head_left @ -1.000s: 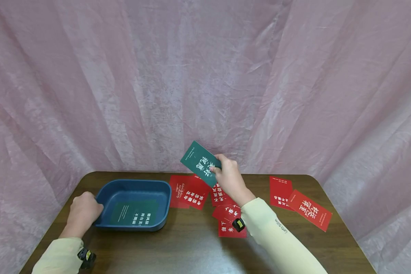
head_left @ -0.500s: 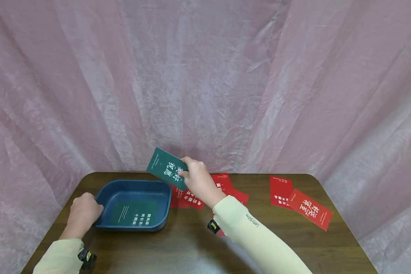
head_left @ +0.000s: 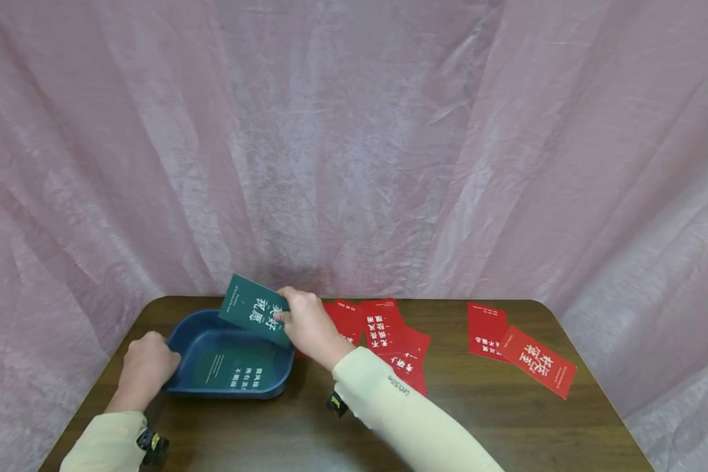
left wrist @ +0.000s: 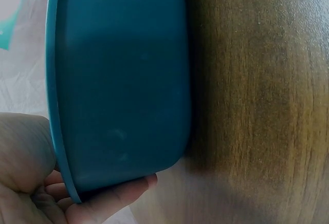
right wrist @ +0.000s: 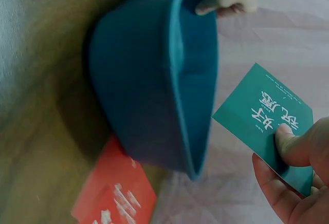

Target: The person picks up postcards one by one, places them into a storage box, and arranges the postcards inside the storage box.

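Green card (head_left: 254, 309) now nearer blue tray (head_left: 191, 333)

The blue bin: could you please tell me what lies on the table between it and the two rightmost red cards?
In the head view, a cluster of red cards lies there, partly hidden by the right hand and sleeve, then bare tabletop.

The left hand (head_left: 149, 364) grips; the right hand (head_left: 311, 324) pinches, its arm (head_left: 410, 410) slanting leftward
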Demonstrator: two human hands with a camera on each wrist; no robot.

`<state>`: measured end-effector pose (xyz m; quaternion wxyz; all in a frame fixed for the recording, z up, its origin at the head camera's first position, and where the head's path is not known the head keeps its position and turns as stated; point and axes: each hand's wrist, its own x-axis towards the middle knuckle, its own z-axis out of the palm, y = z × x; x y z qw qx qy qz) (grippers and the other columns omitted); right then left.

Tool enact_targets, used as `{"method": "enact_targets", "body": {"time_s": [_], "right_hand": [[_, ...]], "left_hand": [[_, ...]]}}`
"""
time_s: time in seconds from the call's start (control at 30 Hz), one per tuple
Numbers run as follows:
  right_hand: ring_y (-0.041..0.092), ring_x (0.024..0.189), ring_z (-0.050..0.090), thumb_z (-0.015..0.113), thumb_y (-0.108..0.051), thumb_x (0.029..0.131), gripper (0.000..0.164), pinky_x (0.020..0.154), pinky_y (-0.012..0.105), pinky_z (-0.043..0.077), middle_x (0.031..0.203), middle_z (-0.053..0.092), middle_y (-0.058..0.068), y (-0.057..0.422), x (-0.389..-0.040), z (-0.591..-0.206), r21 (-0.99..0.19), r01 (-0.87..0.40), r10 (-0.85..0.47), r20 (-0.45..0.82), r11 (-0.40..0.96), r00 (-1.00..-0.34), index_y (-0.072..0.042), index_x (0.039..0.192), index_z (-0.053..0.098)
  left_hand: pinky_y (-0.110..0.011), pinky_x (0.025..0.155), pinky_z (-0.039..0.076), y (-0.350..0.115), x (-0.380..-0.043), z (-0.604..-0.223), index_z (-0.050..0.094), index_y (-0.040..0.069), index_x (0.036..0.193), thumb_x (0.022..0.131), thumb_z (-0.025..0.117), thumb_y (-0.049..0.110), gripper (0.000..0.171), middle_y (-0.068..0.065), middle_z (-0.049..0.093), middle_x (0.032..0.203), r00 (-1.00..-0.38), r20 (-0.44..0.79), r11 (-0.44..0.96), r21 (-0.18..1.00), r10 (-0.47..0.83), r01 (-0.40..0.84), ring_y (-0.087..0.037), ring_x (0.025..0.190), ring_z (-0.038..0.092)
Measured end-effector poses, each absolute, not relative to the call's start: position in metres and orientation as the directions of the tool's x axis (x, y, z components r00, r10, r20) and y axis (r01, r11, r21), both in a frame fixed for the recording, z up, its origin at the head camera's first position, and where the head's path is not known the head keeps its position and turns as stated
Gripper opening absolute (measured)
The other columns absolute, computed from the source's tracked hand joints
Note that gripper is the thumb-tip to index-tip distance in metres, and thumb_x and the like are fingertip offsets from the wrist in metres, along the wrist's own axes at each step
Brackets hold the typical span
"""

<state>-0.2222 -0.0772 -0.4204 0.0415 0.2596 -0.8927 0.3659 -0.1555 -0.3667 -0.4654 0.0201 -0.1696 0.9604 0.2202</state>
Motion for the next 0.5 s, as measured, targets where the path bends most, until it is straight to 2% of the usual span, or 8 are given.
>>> {"method": "enact_targets", "body": {"time_s": [0.33, 0.5], "right_hand": [[0.000, 0.085, 0.053, 0.071, -0.026, 0.079, 0.049, 0.067, 0.017, 0.046, 0.107, 0.059, -0.009, -0.109, -0.211, -0.449, -0.589, -0.456, -0.496, 0.106, 0.667, -0.862, -0.021, 0.125, 0.054], [-0.002, 0.088, 0.052, 0.071, -0.028, 0.079, 0.049, 0.068, 0.016, 0.045, 0.109, 0.059, -0.011, -0.119, -0.206, -0.458, -0.538, -0.489, -0.539, 0.074, 0.687, -0.839, -0.023, 0.125, 0.054]], "left_hand": [[-0.037, 0.049, 0.044, -0.367, -0.156, -0.464, 0.057, -0.003, 0.070, 0.080, 0.051, 0.010, 0.017, -0.011, 0.051, 0.062, -0.939, -0.121, 0.848, 0.405, -0.322, -0.343, -0.025, 0.056, 0.049], [-0.037, 0.048, 0.044, -0.367, -0.155, -0.465, 0.056, -0.002, 0.069, 0.079, 0.050, 0.010, 0.017, -0.011, 0.051, 0.062, -0.940, -0.113, 0.846, 0.410, -0.323, -0.340, -0.025, 0.056, 0.048]]}}
